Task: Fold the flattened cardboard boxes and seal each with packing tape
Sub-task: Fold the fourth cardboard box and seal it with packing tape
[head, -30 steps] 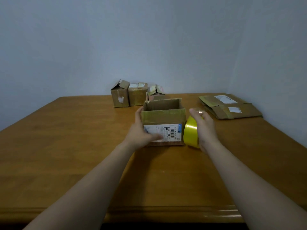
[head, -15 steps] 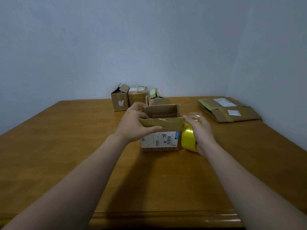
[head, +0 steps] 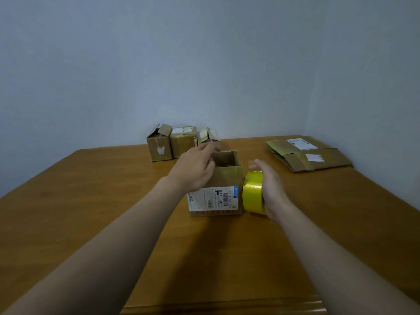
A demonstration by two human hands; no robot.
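A: Where is the box placed?
B: The open box (head: 218, 192) is noted at 12 o'clock on the tabletop (head: 91, 212), label side turned to 6, top not yet closed.
A: And the hands?
B: The left hand (head: 193, 171) is laid over the box's 10 o'clock corner. Its fingers are blurred, so grip or mere touch cannot be told. The right hand (head: 270, 189) is kept at the box's 3 o'clock, fingers stretched straight against the far face of the tape roll (head: 252, 192), not curled round it.
A: What is the next move judged to turn on?
B: The roll is set on edge just beside the box's right wall, axis run 9-to-3. The flaps are nearer the left hand, the tape nearer the right. Folding is judged to be needed before taping.
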